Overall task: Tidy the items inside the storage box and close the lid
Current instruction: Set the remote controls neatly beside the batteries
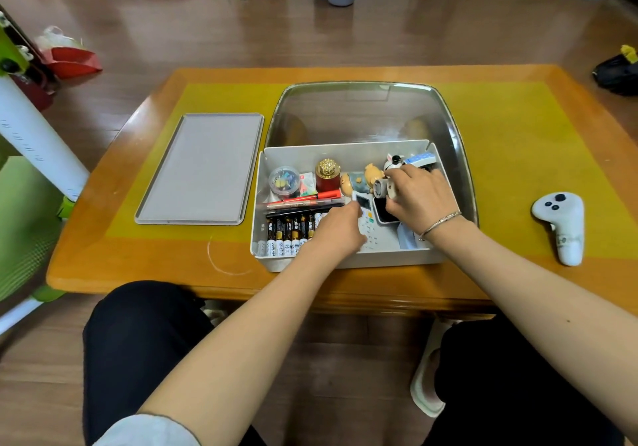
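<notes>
Both hands in white plastic box (348, 261): left hand (336, 228) grips remote (366, 222), right hand (419, 195) pinches small cylindrical toy (382, 187).

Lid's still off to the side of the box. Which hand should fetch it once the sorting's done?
Probably the left hand: the lid lies flat on the table left of the storage box, on that hand's side. The right hand grips a small item at the box's far right.

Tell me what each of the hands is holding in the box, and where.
Right hand grips a small cylindrical item around its side. Left hand rests on the white remote; a grip cannot be told.
</notes>
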`<state>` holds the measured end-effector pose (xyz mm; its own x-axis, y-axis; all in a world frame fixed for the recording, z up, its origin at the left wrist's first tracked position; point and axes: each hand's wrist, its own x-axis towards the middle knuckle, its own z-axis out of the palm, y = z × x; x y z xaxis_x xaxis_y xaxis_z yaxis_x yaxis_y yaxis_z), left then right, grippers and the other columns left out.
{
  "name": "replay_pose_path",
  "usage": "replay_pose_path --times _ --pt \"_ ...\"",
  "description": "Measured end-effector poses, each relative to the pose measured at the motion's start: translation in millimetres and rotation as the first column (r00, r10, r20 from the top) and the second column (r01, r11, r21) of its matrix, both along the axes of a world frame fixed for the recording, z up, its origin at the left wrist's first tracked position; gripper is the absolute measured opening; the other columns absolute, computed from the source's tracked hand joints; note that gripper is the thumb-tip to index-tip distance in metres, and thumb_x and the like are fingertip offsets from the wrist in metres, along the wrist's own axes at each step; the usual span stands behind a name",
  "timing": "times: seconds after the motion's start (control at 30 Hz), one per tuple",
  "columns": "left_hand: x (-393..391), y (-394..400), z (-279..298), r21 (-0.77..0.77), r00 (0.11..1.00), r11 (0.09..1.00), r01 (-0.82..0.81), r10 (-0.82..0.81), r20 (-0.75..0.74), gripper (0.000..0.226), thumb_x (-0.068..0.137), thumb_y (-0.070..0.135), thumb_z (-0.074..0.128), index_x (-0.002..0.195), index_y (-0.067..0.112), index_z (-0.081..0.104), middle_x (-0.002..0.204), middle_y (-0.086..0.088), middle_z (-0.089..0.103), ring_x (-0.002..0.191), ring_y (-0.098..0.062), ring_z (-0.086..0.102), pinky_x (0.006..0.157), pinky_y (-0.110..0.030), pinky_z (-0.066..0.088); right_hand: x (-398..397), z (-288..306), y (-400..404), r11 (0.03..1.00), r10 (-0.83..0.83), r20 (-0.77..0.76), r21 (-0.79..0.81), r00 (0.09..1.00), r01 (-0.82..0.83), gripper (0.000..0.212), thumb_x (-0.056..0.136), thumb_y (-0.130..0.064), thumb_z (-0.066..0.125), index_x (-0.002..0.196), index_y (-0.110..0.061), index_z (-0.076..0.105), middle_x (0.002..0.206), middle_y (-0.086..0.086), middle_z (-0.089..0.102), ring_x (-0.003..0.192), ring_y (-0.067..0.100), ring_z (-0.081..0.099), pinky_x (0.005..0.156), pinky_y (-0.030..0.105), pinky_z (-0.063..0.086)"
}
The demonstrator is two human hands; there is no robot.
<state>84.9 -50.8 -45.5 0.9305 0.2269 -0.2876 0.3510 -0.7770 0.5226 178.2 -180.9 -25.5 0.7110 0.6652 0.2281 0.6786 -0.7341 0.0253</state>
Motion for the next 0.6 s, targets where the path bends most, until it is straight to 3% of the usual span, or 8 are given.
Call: replay_pose_path --times 0.23,0.4,0.5,0.6 --pt "6 2 -8 0.017 0.999 0.999 0.047 -0.047 0.013 0.052 0.085 0.022 0.068 0.132 0.011 0.048 0.127 -0.015 0.052 0.114 -0.029 0.052 0.085 -0.033 0.042 -12 19 -1 0.979 0.018 -0.019 0.204 1.000 -0.013 0.035 0.081 -0.006 0.054 0.115 -0.004 0.062 0.110 0.018 0.059 0.086 0.041 0.060 0.065 0.038 0.045" --pt "14 -2 -10 0.063 0.993 0.995 0.081 -0.085 0.078 0.049 0.087 0.027 0.066 0.130 0.011 0.049 0.130 -0.016 0.045 0.121 -0.033 0.044 0.099 -0.038 0.039 -18 46 -19 0.864 -0.001 0.047 0.503 0.999 -0.023 0.030 0.076 -0.003 0.058 0.104 -0.003 0.066 0.100 0.017 0.062 0.080 0.036 0.062 0.067 0.040 0.053" --pt "22 -9 -12 0.121 0.988 0.983 0.138 -0.145 0.049 0.047 0.090 0.034 0.062 0.128 0.009 0.050 0.128 -0.017 0.047 0.122 -0.035 0.040 0.100 -0.041 0.038 -16 54 -37 0.781 -0.061 0.063 0.624 0.996 0.008 0.029 0.080 -0.003 0.057 0.108 -0.004 0.063 0.101 0.015 0.059 0.086 0.026 0.059 0.075 0.024 0.044" --pt "29 -13 -14 0.181 0.983 0.968 0.172 -0.181 0.035 0.050 0.089 0.040 0.061 0.126 0.008 0.051 0.131 -0.016 0.047 0.126 -0.035 0.035 0.102 -0.043 0.035 -14 53 -51 0.722 -0.131 -0.036 0.682 0.991 0.120 0.030 0.085 -0.004 0.054 0.114 -0.003 0.060 0.109 0.015 0.057 0.095 0.019 0.054 0.081 0.012 0.033"
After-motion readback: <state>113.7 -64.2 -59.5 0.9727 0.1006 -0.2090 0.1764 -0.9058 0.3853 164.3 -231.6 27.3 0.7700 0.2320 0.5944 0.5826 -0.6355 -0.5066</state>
